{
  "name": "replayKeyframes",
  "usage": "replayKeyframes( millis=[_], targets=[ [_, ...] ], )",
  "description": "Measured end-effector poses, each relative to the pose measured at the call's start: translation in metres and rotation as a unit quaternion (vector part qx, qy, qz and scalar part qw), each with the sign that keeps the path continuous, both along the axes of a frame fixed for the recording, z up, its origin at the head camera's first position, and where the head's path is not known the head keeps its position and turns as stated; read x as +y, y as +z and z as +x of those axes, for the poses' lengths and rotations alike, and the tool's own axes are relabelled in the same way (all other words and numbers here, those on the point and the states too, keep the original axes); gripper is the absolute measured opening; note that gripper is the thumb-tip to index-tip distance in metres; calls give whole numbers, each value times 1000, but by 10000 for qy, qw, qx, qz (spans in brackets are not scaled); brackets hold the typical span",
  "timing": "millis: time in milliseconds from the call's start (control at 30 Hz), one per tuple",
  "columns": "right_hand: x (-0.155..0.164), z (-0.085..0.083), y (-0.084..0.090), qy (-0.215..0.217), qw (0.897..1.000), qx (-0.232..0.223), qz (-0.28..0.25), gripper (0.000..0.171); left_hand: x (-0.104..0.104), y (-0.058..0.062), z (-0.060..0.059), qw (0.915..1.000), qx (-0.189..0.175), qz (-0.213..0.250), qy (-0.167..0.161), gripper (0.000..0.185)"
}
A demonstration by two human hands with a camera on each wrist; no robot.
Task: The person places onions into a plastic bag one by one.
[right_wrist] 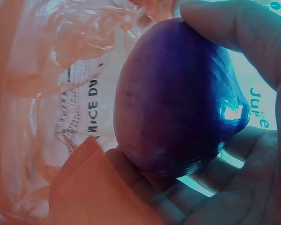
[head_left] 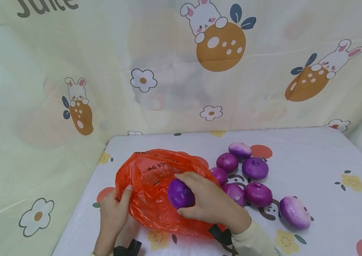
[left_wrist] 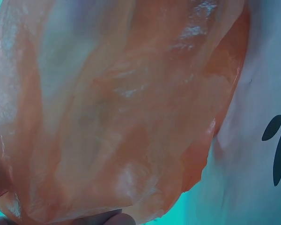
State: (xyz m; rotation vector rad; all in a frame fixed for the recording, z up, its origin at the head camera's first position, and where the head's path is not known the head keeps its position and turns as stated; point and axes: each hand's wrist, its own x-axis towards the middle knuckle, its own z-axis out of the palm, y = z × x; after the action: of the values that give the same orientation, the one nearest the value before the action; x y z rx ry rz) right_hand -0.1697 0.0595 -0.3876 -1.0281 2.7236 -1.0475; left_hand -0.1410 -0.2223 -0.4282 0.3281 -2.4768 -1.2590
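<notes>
A purple onion (head_left: 181,194) is gripped between the thumb and fingers of my right hand (head_left: 208,199), over the opening of a thin red plastic bag (head_left: 149,209). In the right wrist view the onion (right_wrist: 173,98) shows large, with the bag's printed lettering behind it. My left hand (head_left: 113,211) pinches the bag's left rim, thumb on top. The bag film (left_wrist: 131,117) fills most of the left wrist view, and only bits of the fingers show at its bottom edge.
Several more purple onions lie right of the bag, among them a dark one (head_left: 255,168), a pale-topped one (head_left: 240,150) and one farthest right (head_left: 294,212). They rest on a patterned white tablecloth (head_left: 321,156). A printed curtain (head_left: 168,42) hangs behind the table.
</notes>
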Motion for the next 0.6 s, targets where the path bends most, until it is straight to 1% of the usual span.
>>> replayKeyframes(
  millis=[233,600],
  targets=[
    [-2,-4,-7,27,9995,-285,152,82,0,0,0,10000,-72,1,4,36],
    [-6,-7,-18,68,9984,-424,357,83,-1,-2,-1,9999,-89,40,-53,34]
  ],
)
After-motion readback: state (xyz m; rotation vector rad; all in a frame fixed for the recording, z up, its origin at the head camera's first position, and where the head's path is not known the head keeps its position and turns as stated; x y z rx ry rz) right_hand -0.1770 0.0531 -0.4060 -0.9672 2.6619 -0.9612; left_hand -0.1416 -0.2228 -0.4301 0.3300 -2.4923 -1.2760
